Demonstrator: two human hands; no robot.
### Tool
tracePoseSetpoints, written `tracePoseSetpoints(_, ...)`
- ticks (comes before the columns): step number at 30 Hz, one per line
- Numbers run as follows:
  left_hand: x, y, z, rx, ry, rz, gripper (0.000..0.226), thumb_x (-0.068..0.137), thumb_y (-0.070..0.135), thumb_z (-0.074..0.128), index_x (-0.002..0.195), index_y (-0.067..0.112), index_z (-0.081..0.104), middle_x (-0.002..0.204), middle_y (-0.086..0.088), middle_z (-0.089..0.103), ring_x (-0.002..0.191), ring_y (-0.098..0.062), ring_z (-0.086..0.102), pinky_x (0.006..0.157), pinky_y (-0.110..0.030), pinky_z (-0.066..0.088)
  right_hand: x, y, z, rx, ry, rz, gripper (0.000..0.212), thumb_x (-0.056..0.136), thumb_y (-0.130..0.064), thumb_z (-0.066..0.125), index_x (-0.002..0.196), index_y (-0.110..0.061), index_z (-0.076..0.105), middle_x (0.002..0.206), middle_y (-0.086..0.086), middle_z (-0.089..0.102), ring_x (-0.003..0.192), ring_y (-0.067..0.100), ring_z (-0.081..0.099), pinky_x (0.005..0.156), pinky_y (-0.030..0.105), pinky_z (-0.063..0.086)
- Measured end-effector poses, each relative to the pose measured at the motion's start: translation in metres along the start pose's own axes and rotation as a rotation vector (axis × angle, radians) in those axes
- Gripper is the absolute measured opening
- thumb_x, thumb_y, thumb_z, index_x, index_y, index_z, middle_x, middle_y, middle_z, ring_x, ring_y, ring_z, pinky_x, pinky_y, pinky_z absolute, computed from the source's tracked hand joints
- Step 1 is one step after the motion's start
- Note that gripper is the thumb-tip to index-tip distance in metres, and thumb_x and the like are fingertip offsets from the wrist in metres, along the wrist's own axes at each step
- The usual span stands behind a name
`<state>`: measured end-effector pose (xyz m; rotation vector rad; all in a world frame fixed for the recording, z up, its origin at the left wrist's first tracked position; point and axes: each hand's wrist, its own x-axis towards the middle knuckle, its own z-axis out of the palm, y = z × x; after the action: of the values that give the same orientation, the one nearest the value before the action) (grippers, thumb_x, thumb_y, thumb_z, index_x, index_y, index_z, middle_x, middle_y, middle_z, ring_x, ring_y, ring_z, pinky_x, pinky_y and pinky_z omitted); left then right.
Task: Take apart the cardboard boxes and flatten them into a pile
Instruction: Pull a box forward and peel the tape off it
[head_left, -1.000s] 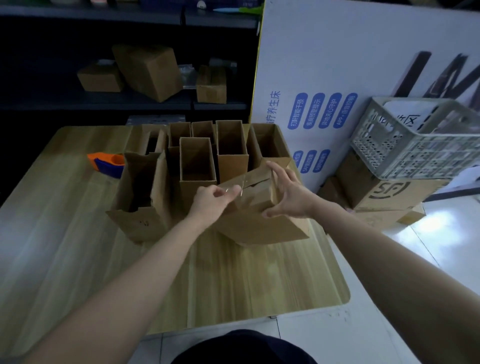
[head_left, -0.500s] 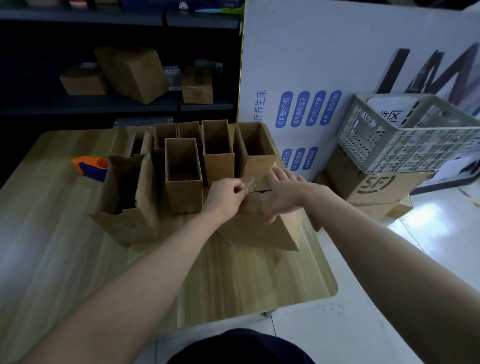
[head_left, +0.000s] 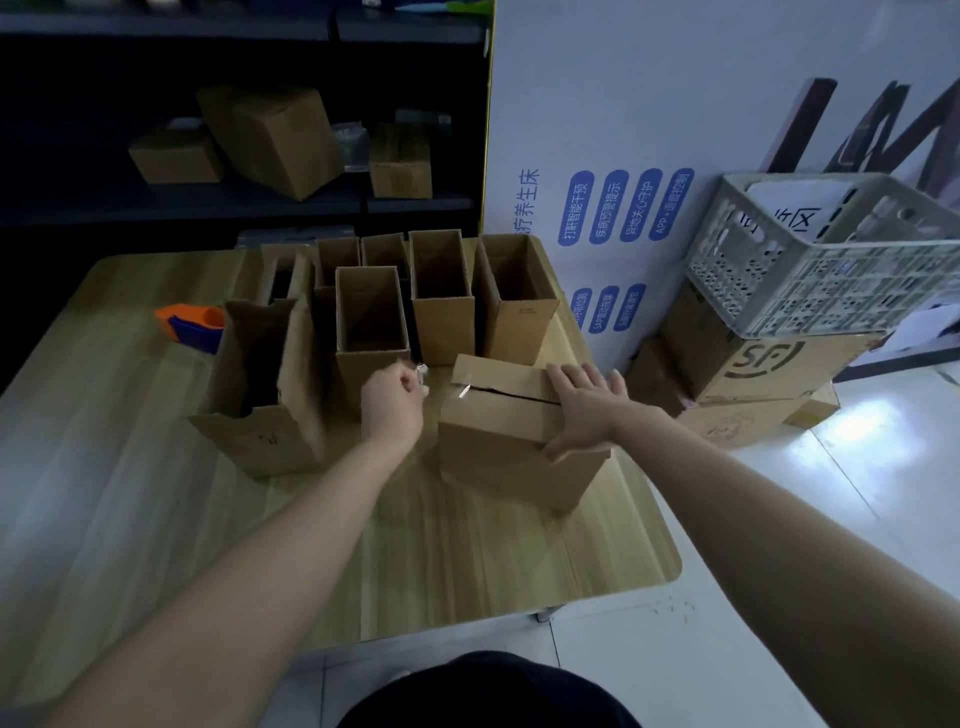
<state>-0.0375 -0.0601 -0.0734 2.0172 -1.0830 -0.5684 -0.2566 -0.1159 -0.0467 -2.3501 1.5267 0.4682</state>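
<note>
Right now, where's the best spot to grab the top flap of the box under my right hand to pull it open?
Probably the flap's free edge along the dark seam, from the left end: there the tape your left hand pinches is peeled up and the gap shows. Your right hand presses down the box's right end.

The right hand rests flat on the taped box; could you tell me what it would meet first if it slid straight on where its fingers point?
Probably the open upright box at the row's right end, just beyond the right hand on the taped box; how close they are is unclear.
</note>
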Motion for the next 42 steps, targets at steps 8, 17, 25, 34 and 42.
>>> tracePoseSetpoints(8,-0.006,0.004,0.011,0.078,-0.227,0.027,0.030,0.100,0.012,0.038,0.092,0.000,0.064,0.091,-0.013,0.064,0.088,-0.027,0.060,0.075,-0.031,0.048,0.008,-0.016,0.004,0.043,0.060,-0.045,0.121,0.067,-0.053,0.077,0.153,-0.022,-0.004,0.158,0.005,0.009,0.146,0.029,0.005,0.118,0.052,-0.004)
tracePoseSetpoints(17,-0.007,0.006,0.002,0.038,-0.238,0.061,0.040,0.096,0.034,0.047,0.078,0.001,0.062,0.081,-0.008,0.058,0.072,-0.013,0.050,0.066,-0.022,0.033,0.015,-0.028,0.016,0.061,0.161,-0.037,0.122,0.064,-0.059,0.076,0.151,-0.019,0.002,0.155,0.006,0.014,0.145,0.030,0.006,0.116,0.056,-0.007)
tracePoseSetpoints(25,-0.003,0.015,0.012,0.224,-0.247,0.174,0.051,0.086,0.048,0.060,0.121,0.012,0.050,0.124,-0.002,0.046,0.112,-0.017,0.047,0.089,-0.031,0.044,0.014,-0.031,0.015,0.064,0.161,-0.021,0.123,0.064,-0.059,0.076,0.151,-0.018,0.000,0.155,0.007,0.013,0.145,0.031,0.004,0.116,0.053,-0.008)
tracePoseSetpoints(34,0.026,-0.022,-0.023,0.041,0.094,-0.012,0.015,0.092,0.013,0.058,0.104,0.007,0.066,0.102,-0.003,0.056,0.091,-0.017,0.056,0.077,-0.022,0.041,0.015,-0.028,0.014,0.054,0.147,-0.044,0.121,0.064,-0.057,0.077,0.151,-0.019,0.002,0.155,0.005,0.015,0.145,0.030,0.007,0.118,0.051,-0.005)
tracePoseSetpoints(42,0.008,-0.084,-0.048,0.185,0.113,-0.028,0.018,0.090,0.008,0.059,0.107,0.009,0.063,0.104,-0.011,0.061,0.093,-0.022,0.059,0.075,-0.026,0.042,0.019,-0.025,0.005,-0.018,0.108,0.022,0.124,0.064,-0.058,0.077,0.152,-0.018,-0.001,0.155,0.008,0.014,0.145,0.032,0.007,0.118,0.053,0.003)
